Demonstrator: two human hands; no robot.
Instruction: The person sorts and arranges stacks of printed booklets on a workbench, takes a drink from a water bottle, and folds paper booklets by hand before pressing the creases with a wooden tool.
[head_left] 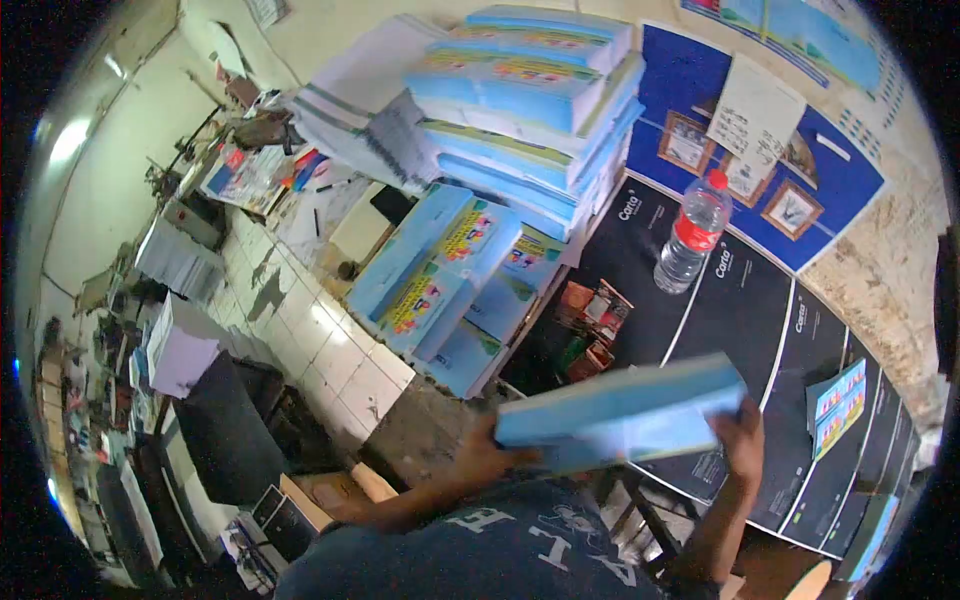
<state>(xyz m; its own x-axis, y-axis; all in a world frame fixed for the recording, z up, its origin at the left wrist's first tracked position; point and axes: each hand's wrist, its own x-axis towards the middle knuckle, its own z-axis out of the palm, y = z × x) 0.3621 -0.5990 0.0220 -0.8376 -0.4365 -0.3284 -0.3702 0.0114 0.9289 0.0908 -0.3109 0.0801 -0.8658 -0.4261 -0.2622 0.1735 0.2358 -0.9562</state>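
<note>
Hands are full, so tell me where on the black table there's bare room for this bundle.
Widest bare patch of black table: between the bottle and the leaflet. A smaller one: between the tall stack and the bottle. Crowded: the reddish clutter between the low stack and the bottle. The bundle hides some of the near side.

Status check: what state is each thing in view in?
Left hand: gripping one end of the light-blue rectangular paper bundle.
Right hand: gripping its other end.
Bundle: held between the hands, blurred.
Clear plastic bottle with red cap: capped, upright.
Tall light-blue paper pile: stacked, layers uneven.
White handwritten paper sheet: hanging against the blue panel.
</note>
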